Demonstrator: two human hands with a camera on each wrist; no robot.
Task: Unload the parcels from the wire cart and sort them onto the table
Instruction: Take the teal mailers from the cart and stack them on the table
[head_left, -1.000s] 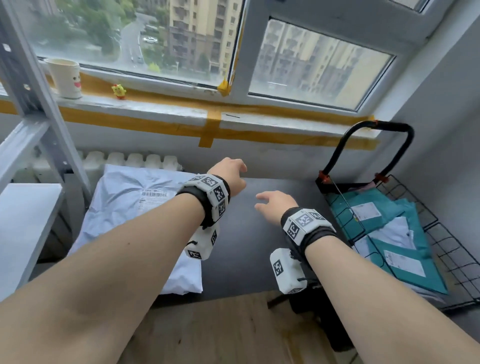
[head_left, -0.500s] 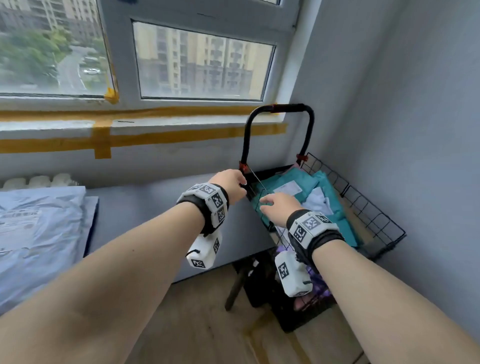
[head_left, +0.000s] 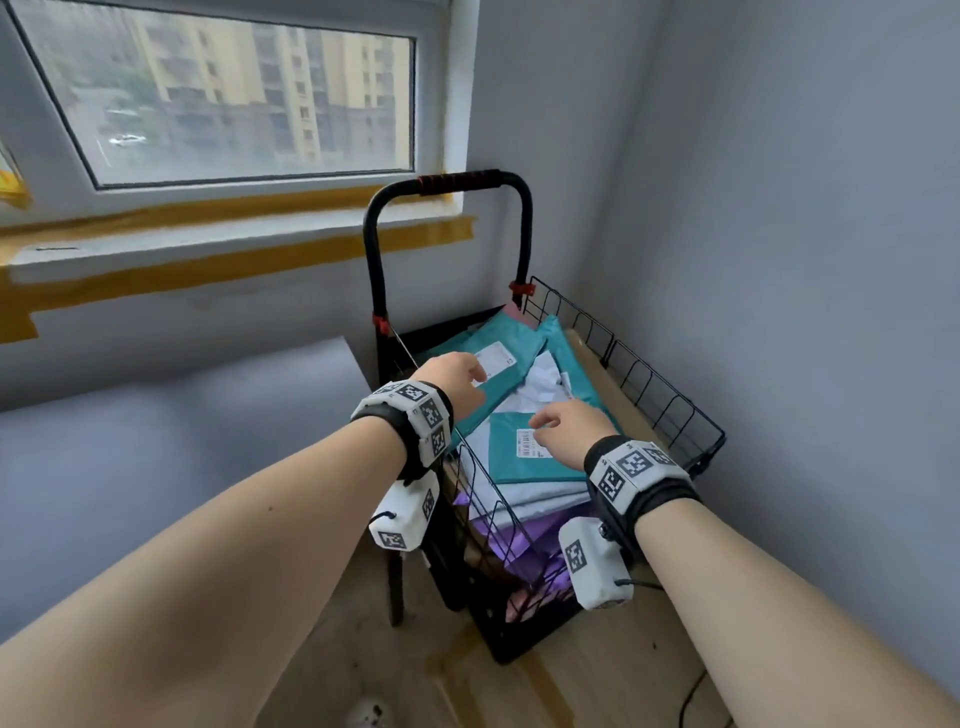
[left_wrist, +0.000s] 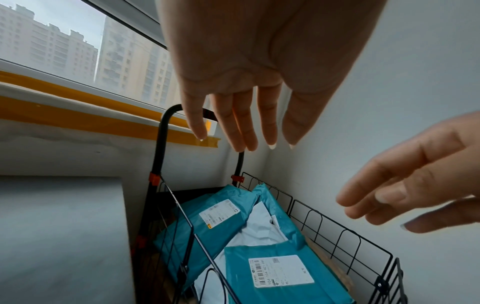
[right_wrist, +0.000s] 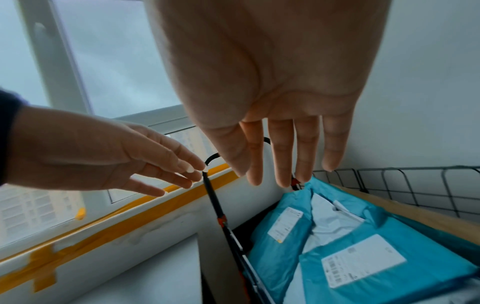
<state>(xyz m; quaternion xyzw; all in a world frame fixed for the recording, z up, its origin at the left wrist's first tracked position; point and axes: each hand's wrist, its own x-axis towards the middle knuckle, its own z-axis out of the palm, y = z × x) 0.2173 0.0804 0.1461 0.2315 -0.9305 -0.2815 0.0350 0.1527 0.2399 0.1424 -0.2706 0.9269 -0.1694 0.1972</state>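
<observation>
A black wire cart (head_left: 654, 384) stands in the room's corner, right of the grey table (head_left: 156, 457). It holds a stack of soft parcels: a teal one with a white label on top at the front (head_left: 524, 462), another teal one behind it (head_left: 511, 345), a white one (head_left: 540, 387) between them, purple ones (head_left: 519, 535) lower down. My left hand (head_left: 457, 376) hovers over the rear teal parcel (left_wrist: 207, 222), fingers straight and spread. My right hand (head_left: 569, 426) hovers over the front teal parcel (right_wrist: 376, 265), fingers extended. Neither hand holds anything.
The cart's tall black handle (head_left: 452, 182) rises behind the parcels, against the taped window sill (head_left: 234, 244). Grey walls (head_left: 805, 260) close in on the cart's right and rear. A wood floor (head_left: 415, 675) lies below, with a cable (head_left: 691, 696) at the lower right.
My view has swung right from the table to the cart. Both hands have moved forward from the table's edge to just above the top parcels.
</observation>
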